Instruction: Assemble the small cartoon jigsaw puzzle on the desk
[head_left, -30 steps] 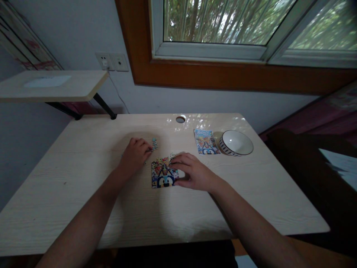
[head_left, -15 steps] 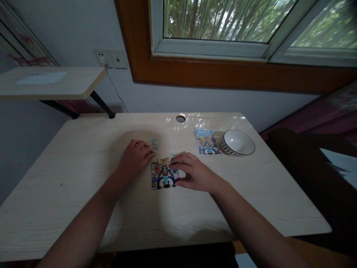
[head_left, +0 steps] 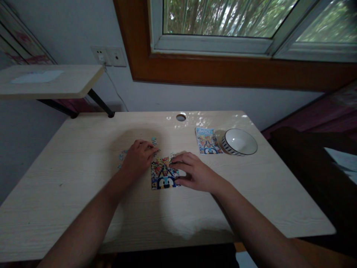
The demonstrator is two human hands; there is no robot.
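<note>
A partly built colourful jigsaw puzzle (head_left: 164,174) with a blue cartoon dog lies in the middle of the light wooden table (head_left: 69,175). My right hand (head_left: 193,172) rests on the puzzle's right edge, fingers curled against its top right corner. My left hand (head_left: 139,156) lies just left of the puzzle's top edge, fingers closed on a small puzzle piece (head_left: 155,151). A few loose pieces (head_left: 122,155) lie left of that hand, and another loose piece (head_left: 153,140) sits just beyond it.
A printed reference card (head_left: 208,140) and a white striped bowl (head_left: 239,142) sit at the back right. A cable hole (head_left: 181,117) is near the far edge. A side shelf (head_left: 50,80) stands at the left; a dark chair (head_left: 315,163) at the right.
My left hand has slid right towards the puzzle's top edge, uncovering loose pieces on its left. My right hand has stayed on the puzzle. The view has shifted slightly.
</note>
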